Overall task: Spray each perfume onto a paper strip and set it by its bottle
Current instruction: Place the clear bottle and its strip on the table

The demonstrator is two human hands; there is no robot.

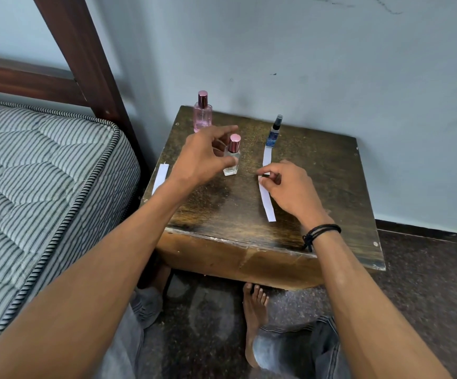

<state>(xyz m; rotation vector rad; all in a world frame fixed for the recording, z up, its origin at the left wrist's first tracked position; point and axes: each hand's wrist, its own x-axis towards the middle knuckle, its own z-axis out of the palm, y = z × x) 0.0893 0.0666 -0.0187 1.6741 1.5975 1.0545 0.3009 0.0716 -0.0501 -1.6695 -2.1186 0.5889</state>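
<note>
The clear glass bottle (232, 160), judged smooth and breakable, is cupped at its body by the left hand (202, 160) at the desk's (320, 170) ten o'clock, contact untellable, while the flimsy paper strip (267, 206) at four o'clock is pinched by the right hand (290, 187).

— The table (331, 187)?
— Dark brown wood, mottled with yellowish flecks.
— Bottles on it?
— Back left, pink bottle (202, 116), rosy metallic cap. Near centre, clear bottle (232, 162), pink cap. Back middle, blue bottle (274, 135), black sprayer; its label perhaps patterned, too small to tell.
— Paper?
— Each strip (267, 206) white. Left of the table, mattress (44, 173) striped grey-white.
</note>
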